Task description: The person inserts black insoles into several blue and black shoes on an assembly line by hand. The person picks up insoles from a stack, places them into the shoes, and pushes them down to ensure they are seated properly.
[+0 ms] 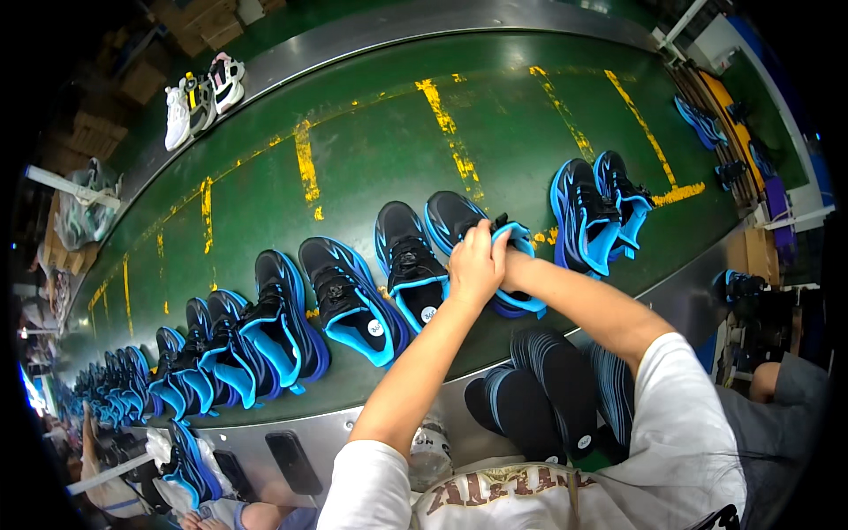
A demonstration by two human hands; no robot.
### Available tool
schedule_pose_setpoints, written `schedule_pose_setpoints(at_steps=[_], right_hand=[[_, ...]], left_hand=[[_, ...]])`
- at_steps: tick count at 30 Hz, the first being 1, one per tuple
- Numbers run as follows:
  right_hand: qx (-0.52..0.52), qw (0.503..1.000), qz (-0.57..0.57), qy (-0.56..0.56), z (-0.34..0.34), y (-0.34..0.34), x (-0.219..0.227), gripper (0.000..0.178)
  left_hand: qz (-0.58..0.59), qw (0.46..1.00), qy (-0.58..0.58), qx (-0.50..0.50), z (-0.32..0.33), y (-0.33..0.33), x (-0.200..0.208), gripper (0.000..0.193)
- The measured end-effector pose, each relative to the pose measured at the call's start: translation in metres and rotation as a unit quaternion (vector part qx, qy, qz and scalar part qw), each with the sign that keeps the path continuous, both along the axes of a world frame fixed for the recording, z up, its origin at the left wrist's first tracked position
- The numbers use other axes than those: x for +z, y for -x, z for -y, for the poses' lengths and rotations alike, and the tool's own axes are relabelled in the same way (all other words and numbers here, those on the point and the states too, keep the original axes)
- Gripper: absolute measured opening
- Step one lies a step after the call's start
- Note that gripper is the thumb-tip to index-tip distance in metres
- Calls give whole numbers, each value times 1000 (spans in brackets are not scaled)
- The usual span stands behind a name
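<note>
A black sneaker (455,216) with bright blue lining and sole edge stands on the green belt in front of me, toe pointing away. My left hand (478,265) is closed over its collar and tongue. Right beside it, my right hand (515,270) reaches into the opening, and its fingers are hidden by the left hand and the shoe. Against this shoe, on the left, stands a matching sneaker (404,234) with a round white sticker on its insole. Close to my body lie several black insoles (556,380) with blue stripes.
More matching sneakers (331,283) line the belt (371,168) to the left; another pair (583,212) stands right. Differently coloured shoes (177,119) sit on the far metal edge. A black phone (293,461) lies on the near metal ledge (340,424). Other people sit at both sides.
</note>
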State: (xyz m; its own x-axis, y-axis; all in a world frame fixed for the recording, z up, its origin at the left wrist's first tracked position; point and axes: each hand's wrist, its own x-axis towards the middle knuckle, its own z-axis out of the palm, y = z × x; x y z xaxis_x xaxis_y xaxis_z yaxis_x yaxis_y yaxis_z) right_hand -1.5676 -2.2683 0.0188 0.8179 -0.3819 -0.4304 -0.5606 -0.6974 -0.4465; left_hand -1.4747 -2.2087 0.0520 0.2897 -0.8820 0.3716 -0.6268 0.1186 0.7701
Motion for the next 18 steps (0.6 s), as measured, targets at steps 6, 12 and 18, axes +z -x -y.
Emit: schedule_pose_setpoints(at_steps=[6, 12, 18], right_hand=[[-21, 992, -113, 57, 1, -33, -16, 36], [45, 968, -247, 6, 12, -48, 8, 36], [179, 971, -156, 32, -7, 5, 88, 51]], left_hand=[[52, 997, 36, -36, -3, -5, -8, 27], [151, 988, 29, 6, 1, -8, -12, 29], [-41, 984, -122, 120, 13, -17, 8, 33]])
